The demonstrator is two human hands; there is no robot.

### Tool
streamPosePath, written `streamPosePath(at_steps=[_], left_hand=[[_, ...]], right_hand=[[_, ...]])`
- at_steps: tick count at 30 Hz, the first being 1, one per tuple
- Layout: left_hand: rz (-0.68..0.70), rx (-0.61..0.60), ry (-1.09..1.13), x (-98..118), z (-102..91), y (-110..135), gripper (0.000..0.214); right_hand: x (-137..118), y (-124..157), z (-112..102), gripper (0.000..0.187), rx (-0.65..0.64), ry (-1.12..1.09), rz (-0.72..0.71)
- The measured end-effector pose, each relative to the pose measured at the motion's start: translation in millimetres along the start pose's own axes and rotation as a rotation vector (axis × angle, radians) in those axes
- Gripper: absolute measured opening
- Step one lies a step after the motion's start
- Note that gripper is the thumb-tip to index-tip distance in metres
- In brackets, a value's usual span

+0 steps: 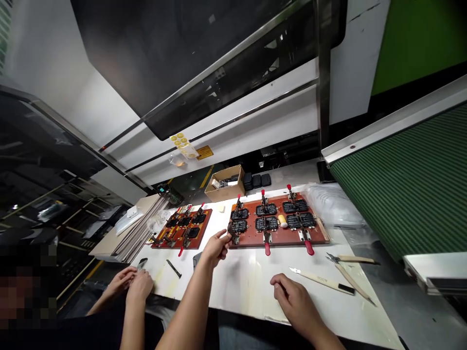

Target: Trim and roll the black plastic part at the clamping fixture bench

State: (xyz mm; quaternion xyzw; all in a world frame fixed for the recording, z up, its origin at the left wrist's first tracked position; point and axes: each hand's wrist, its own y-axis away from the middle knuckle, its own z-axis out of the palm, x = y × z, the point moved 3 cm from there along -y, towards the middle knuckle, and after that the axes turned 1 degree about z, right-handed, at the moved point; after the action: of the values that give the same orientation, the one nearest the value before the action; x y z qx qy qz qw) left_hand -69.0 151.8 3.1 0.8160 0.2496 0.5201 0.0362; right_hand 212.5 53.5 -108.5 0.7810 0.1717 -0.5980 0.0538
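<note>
My left hand (216, 249) is closed at the near left corner of a reddish-brown fixture board (251, 239), its fingers on the toggle clamp (233, 235) there. That clamp's handle is mostly hidden by the fingers. On the board lie several black plastic parts (266, 223) in two rows, beside clamps with red handles (310, 248). A yellow-and-white roll (282, 221) sits between the parts. My right hand (295, 300) rests on the white table near its front edge, fingers curled in with nothing visible in them, left of a pale-handled knife (321, 280).
Pliers (350, 260) lie to the right of the knife. Leftward are a second clamp board (204, 228), a dark strip (174, 269) and a co-worker's hands (136, 284) with a small part. Behind stand a cardboard box (228, 187) and black cases (257, 181); plastic bags (332, 206) lie right.
</note>
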Motion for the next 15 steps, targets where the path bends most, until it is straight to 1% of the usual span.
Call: streamPosePath(at_steps=[2, 4, 5, 6, 7, 9, 12, 14, 15], left_hand=[[0.094, -0.009, 0.052, 21, -25.6, 4, 0.046], [0.207, 0.033, 0.078, 38, -48.8, 3, 0.052], [0.253, 0.063, 0.073, 44, -56.6, -1, 0.052], [0.286, 0.087, 0.055, 46, -60.4, -8, 0.05], [0.304, 0.103, 0.022, 47, -59.9, -17, 0.047], [0.314, 0.101, -0.068, 40, -47.4, -39, 0.038], [0.344, 0.066, -0.2, 27, -13.6, -70, 0.031], [0.387, 0.046, -0.25, 20, 5.9, -83, 0.032], [0.409, 0.042, -0.262, 18, 12.2, -86, 0.033]], right_hand=[[1, 0, 0, 0.028, -0.003, -0.012, 0.004], [1, 0, 1, 0.029, -0.016, -0.025, 0.005], [0, -1, 2, 0.029, -0.023, -0.025, 0.004], [0, -1, 2, 0.029, -0.023, -0.019, 0.003], [-1, -2, 2, 0.029, -0.019, -0.007, 0.002], [-1, -3, 3, 0.029, -0.006, 0.015, 0.002], [4, -3, 5, 0.032, 0.02, 0.02, 0.005], [9, -3, 7, 0.034, 0.05, 0.027, -0.013], [12, -3, 9, 0.035, 0.071, 0.035, -0.024]])
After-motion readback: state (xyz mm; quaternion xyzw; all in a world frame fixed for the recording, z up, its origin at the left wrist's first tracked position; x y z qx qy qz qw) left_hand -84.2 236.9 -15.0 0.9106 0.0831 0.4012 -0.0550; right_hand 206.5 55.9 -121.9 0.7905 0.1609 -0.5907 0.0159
